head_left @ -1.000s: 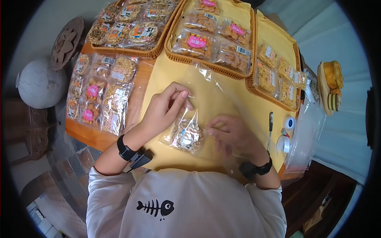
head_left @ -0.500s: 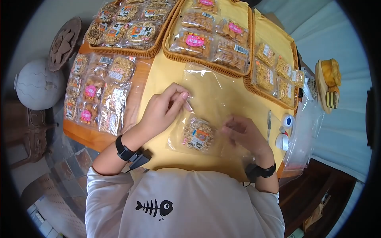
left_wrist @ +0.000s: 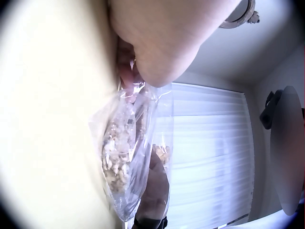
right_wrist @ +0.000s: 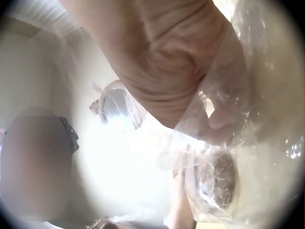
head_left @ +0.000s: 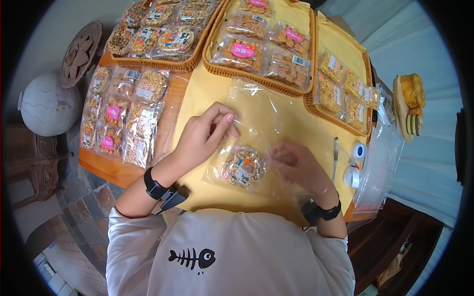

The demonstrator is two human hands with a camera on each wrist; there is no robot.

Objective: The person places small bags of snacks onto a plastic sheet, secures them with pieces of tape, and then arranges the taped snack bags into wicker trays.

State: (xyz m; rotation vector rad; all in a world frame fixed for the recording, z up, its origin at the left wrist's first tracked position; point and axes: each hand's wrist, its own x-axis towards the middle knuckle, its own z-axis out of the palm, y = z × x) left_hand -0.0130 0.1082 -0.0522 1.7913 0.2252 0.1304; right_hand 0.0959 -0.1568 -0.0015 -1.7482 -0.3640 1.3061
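Observation:
My left hand (head_left: 207, 129) pinches the edge of a large clear plastic bag (head_left: 252, 106) spread over the yellow cloth. Beside it, seen through the film, lies a snack packet (head_left: 244, 167): a round nutty cake in a clear wrapper with an orange and white label. Clear film covers my right hand (head_left: 298, 165), whose curled thumb and fingers pinch the packet's right edge. In the right wrist view the packet (right_wrist: 217, 183) hangs just below those fingertips. The left wrist view shows the packet (left_wrist: 116, 160) upright on edge inside the film, below the left fingers.
Wicker baskets (head_left: 261, 79) of wrapped snacks line the far side. At left lies a filled bag (head_left: 116, 116) of several packets. A pen (head_left: 335, 159), tape rolls (head_left: 351, 176) and a stack of clear bags (head_left: 380, 170) sit at right.
The packet has slid right along with my right hand, then slightly back left, and its label has turned more into view. My left hand has stayed in place at the bag's edge.

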